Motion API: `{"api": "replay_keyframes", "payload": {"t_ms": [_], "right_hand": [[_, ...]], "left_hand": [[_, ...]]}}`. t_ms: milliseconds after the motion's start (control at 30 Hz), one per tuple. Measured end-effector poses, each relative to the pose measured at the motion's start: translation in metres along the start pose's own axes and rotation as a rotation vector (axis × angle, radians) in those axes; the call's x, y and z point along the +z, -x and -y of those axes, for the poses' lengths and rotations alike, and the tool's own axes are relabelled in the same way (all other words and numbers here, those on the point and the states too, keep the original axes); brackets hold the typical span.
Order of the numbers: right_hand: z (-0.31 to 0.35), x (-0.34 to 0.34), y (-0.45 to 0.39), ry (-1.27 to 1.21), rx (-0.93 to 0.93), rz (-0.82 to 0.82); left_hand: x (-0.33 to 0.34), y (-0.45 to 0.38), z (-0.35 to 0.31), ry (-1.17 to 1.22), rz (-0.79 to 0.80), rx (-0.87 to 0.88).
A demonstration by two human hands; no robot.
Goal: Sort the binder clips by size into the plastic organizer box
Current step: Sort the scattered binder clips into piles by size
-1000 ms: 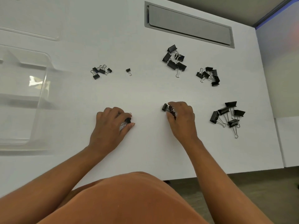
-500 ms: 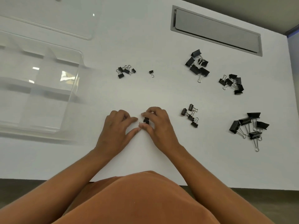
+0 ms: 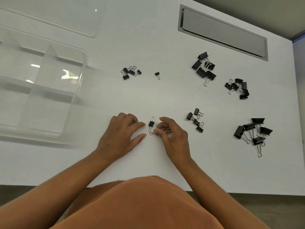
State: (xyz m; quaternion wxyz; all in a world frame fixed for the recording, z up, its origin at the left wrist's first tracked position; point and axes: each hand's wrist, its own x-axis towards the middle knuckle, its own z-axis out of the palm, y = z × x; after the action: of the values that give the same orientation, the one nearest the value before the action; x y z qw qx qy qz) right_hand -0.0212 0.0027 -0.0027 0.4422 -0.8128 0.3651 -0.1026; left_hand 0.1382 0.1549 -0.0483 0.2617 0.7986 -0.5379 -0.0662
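A small black binder clip (image 3: 151, 123) lies on the white table (image 3: 148, 100) between my hands. My left hand (image 3: 122, 134) rests flat to its left, fingers apart, index tip almost touching the clip, holding nothing. My right hand (image 3: 173, 136) pinches a second small clip (image 3: 152, 133) at its fingertips; only the wire loop shows. The clear plastic organizer box (image 3: 79, 90) stands at the left with empty compartments. Sorted piles lie around: tiny clips (image 3: 130, 72), one lone tiny clip (image 3: 157, 74), small clips (image 3: 196, 120), medium clips (image 3: 237, 88), larger clips (image 3: 204, 66) and the largest (image 3: 254, 131).
The box's clear lid (image 3: 66, 19) lies at the back left. A grey cable hatch (image 3: 222, 32) is set into the table at the back right. The table's front edge runs just below my forearms.
My hands have drawn apart from where they met half a second ago. One small clip now lies free between them, and my right fingers hold another.
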Motion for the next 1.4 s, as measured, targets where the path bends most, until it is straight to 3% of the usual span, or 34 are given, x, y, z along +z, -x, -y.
{"api": "replay_keyframes", "payload": {"t_ms": [200,367,500,800,967,1067,1233,1400], "right_hand": [[-0.007,-0.006,0.011,0.135,-0.056,0.090],[0.007,-0.011,-0.003,0.108,-0.131,0.110],[0.030,0.006,-0.039,0.238,-0.289,0.121],[0.040,0.027,-0.088,0.187,-0.213,0.314],[0.049,0.033,-0.100,0.117,-0.218,0.125],[0.057,0.042,-0.124,0.224,-0.303,0.025],[0.061,0.052,-0.157,0.525,-0.348,0.041],[0.048,0.037,-0.142,0.563,-0.314,-0.107]], "left_hand": [[0.000,0.001,0.000,0.042,0.001,-0.026],[-0.006,-0.002,0.001,0.184,-0.066,-0.084],[-0.014,-0.010,0.008,0.038,-0.158,-0.154],[-0.020,-0.079,0.039,-0.120,-0.234,-0.479],[-0.019,-0.125,0.049,-0.140,-0.188,-0.488],[-0.019,-0.127,0.061,-0.179,-0.164,-0.413],[-0.020,-0.121,0.065,-0.189,-0.183,-0.377],[-0.021,-0.104,0.053,-0.133,-0.216,-0.355]]}}
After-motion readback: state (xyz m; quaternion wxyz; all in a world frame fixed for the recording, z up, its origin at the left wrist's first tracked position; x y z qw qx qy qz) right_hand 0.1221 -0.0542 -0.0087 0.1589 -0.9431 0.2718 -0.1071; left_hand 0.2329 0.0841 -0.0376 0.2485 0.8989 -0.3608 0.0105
